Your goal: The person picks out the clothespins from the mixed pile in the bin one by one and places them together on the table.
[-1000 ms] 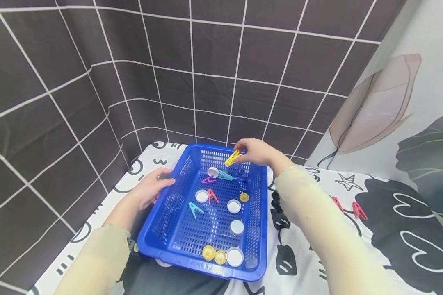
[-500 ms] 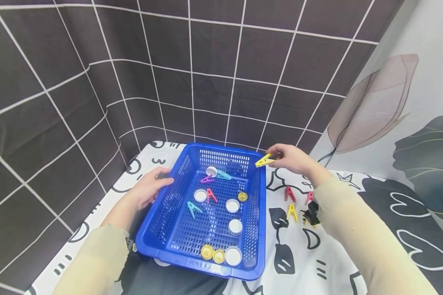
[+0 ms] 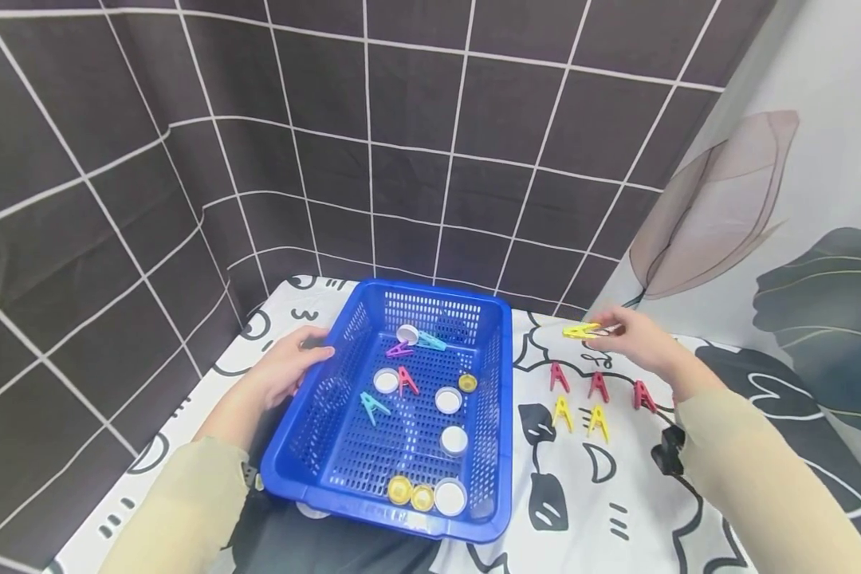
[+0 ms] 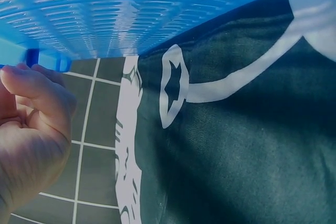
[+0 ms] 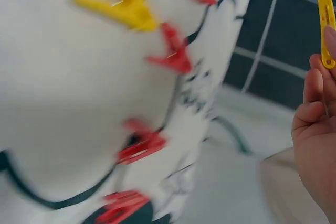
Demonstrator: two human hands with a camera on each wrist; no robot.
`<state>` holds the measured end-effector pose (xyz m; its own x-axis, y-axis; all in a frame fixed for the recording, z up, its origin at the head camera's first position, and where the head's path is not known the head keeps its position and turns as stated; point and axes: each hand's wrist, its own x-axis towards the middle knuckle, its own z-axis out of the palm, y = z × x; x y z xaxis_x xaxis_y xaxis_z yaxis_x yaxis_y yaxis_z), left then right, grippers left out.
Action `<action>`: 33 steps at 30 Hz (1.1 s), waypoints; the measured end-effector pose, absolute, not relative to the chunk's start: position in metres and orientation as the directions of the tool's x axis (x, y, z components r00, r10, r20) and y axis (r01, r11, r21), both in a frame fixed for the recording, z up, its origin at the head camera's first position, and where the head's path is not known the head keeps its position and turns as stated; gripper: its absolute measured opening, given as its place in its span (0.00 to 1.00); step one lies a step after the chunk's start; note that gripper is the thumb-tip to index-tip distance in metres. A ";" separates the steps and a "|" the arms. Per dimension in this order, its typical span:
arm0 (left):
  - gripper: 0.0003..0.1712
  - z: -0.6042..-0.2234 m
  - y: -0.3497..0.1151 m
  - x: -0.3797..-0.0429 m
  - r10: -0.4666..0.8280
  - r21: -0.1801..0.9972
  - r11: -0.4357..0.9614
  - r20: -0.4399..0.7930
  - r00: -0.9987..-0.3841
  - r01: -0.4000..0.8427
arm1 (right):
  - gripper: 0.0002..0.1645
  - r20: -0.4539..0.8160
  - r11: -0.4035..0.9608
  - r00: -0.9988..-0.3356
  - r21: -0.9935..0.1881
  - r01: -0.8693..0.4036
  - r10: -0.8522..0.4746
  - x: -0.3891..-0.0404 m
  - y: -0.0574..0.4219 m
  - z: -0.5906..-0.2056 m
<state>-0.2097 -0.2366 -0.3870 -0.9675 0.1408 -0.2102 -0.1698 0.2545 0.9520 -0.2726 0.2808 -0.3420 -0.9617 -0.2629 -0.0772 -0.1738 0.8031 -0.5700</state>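
My right hand (image 3: pixel 634 339) pinches a yellow clothespin (image 3: pixel 579 330) above the patterned cloth, to the right of the blue basket (image 3: pixel 505 414). The same clothespin (image 5: pixel 326 30) stands out at the edge of the right wrist view. My left hand (image 3: pixel 290 363) grips the basket's left rim, its thumb over the edge. Inside the basket lie two teal clothespins (image 3: pixel 374 407), a purple clothespin (image 3: pixel 399 349) and a pink clothespin (image 3: pixel 407 381). Several white caps (image 3: pixel 454 440) and three yellow caps (image 3: pixel 399 489) are in there too.
Red clothespins (image 3: pixel 599 387) form a row on the cloth right of the basket. Two yellow clothespins (image 3: pixel 562 414) lie nearer the front. A dark tile-patterned backdrop (image 3: pixel 416 175) rises behind, and a white leaf-printed sheet (image 3: pixel 796 263) hangs at the right.
My right hand has carried the yellow clothespin out from over the basket, rightward above the cloth. The clothespins on the cloth have come into sight. My left hand stays on the rim.
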 end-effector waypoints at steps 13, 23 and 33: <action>0.33 -0.386 -0.235 -0.207 0.133 0.951 0.256 -0.215 -0.968 -0.176 | 0.42 -0.067 0.826 -0.997 -0.559 0.069 0.037 -0.229 0.339 -0.397; 0.32 -0.389 -0.235 -0.209 0.130 0.946 0.273 -0.218 -0.967 -0.177 | 0.43 0.022 0.824 -0.986 -0.553 0.125 0.164 -0.198 0.346 -0.417; 0.32 -0.390 -0.237 -0.212 0.118 0.944 0.274 -0.223 -0.968 -0.184 | 0.41 -0.055 0.792 -0.969 -0.566 0.230 0.242 -0.177 0.346 -0.431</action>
<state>-0.2122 -0.2366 -0.3898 -0.9678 0.1177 -0.2227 -0.1840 0.2738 0.9440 -0.1767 0.3461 -0.4312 -0.9688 0.2419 -0.0546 0.2297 0.7920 -0.5656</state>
